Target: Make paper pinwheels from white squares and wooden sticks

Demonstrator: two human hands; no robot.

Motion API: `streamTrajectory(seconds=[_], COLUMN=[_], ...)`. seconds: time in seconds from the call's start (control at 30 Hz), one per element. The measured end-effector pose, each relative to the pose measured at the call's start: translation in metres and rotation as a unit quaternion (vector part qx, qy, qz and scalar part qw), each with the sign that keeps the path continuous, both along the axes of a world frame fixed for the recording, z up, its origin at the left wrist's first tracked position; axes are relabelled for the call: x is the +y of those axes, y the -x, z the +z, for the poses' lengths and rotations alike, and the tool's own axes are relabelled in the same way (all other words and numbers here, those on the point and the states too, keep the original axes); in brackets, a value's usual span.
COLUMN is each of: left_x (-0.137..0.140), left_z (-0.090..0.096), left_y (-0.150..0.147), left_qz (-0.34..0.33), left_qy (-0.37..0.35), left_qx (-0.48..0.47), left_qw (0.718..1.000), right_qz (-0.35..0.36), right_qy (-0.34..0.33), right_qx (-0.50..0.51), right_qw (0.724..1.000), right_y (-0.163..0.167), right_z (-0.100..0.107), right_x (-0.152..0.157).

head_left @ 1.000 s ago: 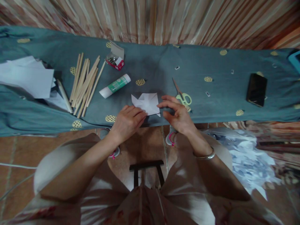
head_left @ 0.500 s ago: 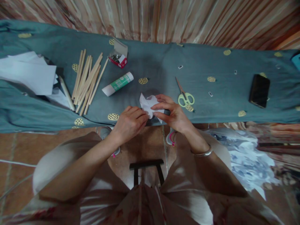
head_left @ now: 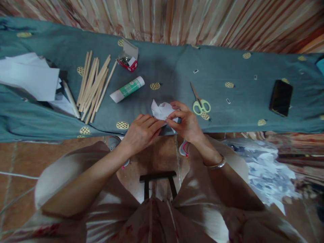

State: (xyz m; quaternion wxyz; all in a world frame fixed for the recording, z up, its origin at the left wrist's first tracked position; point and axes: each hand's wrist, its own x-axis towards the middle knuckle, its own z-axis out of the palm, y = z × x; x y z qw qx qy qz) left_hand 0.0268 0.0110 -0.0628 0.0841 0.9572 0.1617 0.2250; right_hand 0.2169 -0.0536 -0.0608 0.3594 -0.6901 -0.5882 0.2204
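Note:
A small piece of white paper [head_left: 162, 109], its corners folded and curled, lies at the front edge of the cloth-covered table between my hands. My left hand [head_left: 143, 131] is closed on the paper's near-left side, fingers bent and thumb reaching to its middle. Thumb and forefinger of my right hand [head_left: 186, 123] pinch at the paper's centre, meeting the left fingertips; the other right fingers curve over its far side. The fingers hide part of the paper. To the right lie scissors [head_left: 201, 105] with light green handles, and a green-and-white glue stick [head_left: 129, 88] rests to the left.
Several wooden sticks [head_left: 95, 89] lie left, beside a thicker pale stick [head_left: 71, 99] and white paper sheets [head_left: 32, 79]. An open red box [head_left: 130, 65] holds small metal pieces. A black phone [head_left: 280, 98] is at the right. Paper scraps in a plastic bag [head_left: 268, 172] lie on the floor.
My right thumb and forefinger have come together into a pinch at the paper's centre. My left thumb has moved slightly right over the paper.

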Motion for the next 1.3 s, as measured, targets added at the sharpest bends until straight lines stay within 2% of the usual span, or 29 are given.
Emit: streamTrajectory(seconds=[0.2, 0.57, 1.3], left_x=[0.000, 0.001, 0.000], left_z=[-0.002, -0.004, -0.004], left_y=[-0.001, -0.002, -0.004], left_qz=[-0.011, -0.009, -0.005], left_qy=[0.012, 0.063, 0.046], left_qx=[0.002, 0.010, 0.013], left_qw=[1.000, 0.998, 0.999], right_qz=[-0.010, -0.027, -0.015], right_qy=[-0.007, -0.012, -0.011], right_qx=[-0.053, -0.073, -0.074], right_qw=[0.999, 0.997, 0.997], right_y=[0.006, 0.010, 0.008], right_z=[0.001, 0.001, -0.003], right_x=[0.002, 0.004, 0.003])
